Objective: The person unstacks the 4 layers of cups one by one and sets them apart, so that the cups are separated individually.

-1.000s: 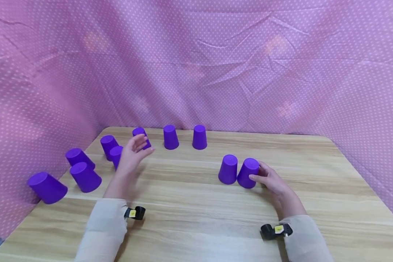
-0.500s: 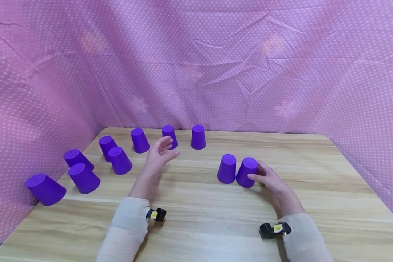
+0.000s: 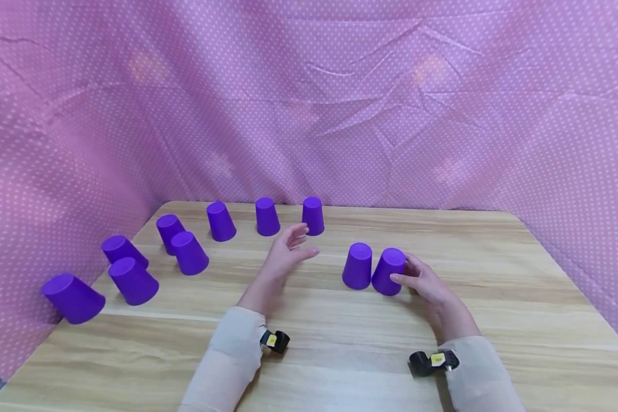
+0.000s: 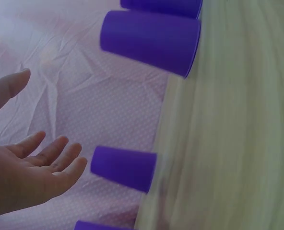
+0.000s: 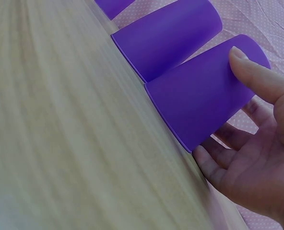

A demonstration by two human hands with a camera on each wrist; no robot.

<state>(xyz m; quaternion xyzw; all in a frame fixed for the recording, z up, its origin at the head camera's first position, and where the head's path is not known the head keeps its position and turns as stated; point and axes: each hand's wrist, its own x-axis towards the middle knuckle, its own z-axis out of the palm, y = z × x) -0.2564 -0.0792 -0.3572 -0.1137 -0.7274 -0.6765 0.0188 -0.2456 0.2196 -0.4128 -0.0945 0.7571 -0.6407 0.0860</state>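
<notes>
My right hand (image 3: 426,280) grips an upside-down purple cup (image 3: 389,270) from its right side. The thumb (image 5: 254,76) lies on the near wall, and the other fingers go behind it, partly hidden. A second purple cup (image 3: 357,266) stands upside down directly left of the held one. My left hand (image 3: 283,256) hovers over the table with nothing in it, thumb spread from its loosely bent fingers. In the head view its fingertips overlap the lower left of a purple cup (image 3: 313,213) at the back. The left wrist view shows the palm (image 4: 22,182) bare.
Two more upturned cups (image 3: 266,216) (image 3: 221,221) continue the back row to the left. Several others, such as a cup (image 3: 134,280) and a cup (image 3: 74,298), stand along the left side of the wooden table (image 3: 314,355). Pink dotted cloth (image 3: 309,103) hangs around it.
My left hand has moved rightward, from before the cup at the back left to before the back row's right-hand cup. The right hand has kept its grip, and the cups have stayed in place.
</notes>
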